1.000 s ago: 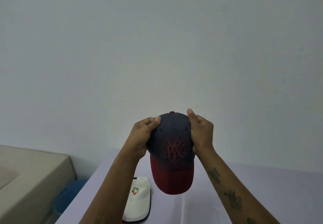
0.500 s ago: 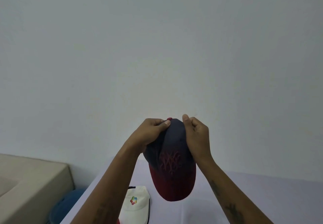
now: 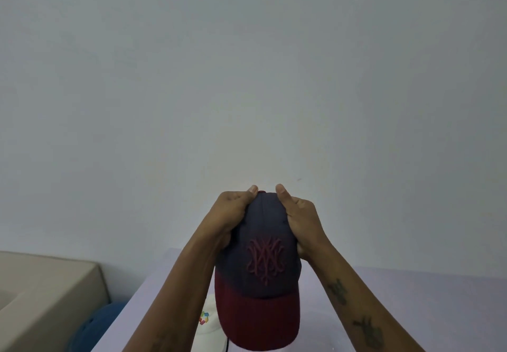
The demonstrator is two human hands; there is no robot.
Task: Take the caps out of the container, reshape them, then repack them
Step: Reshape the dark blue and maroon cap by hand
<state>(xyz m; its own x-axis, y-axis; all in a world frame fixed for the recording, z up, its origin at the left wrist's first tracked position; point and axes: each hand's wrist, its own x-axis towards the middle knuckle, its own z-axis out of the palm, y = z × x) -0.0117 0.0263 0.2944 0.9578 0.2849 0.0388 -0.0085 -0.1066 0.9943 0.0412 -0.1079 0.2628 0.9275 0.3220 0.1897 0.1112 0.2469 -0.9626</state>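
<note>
Up at the crown, the fingers of the left hand and those of the right hand are curled shut on a soft navy fabric baseball cap with a maroon brim and a maroon embroidered monogram. Each thumb tip presses on the top of the crown, one on either side of the small maroon button between them, and the thumbs stand close together without touching. The remaining fingers wrap round the sides and behind the crown, where they are hidden by the cloth, so how deep they reach inside cannot be told. The cap is held in the air between the two hands, front panel facing the camera, brim hanging down below the fingers. Both bare forearms run from the hands down to the lower edge of the view; the right one carries dark tattoo marks.

Below the fingers and behind the brim lies a white fabric cap with a small multicoloured logo, mostly covered by the held cap and the left forearm. It rests on a table covered with a pale lilac cloth. Further left of the fingers, beyond the table edge, a rounded blue object sits low beside a beige box-like surface. A plain pale wall fills everything above the fingers.
</note>
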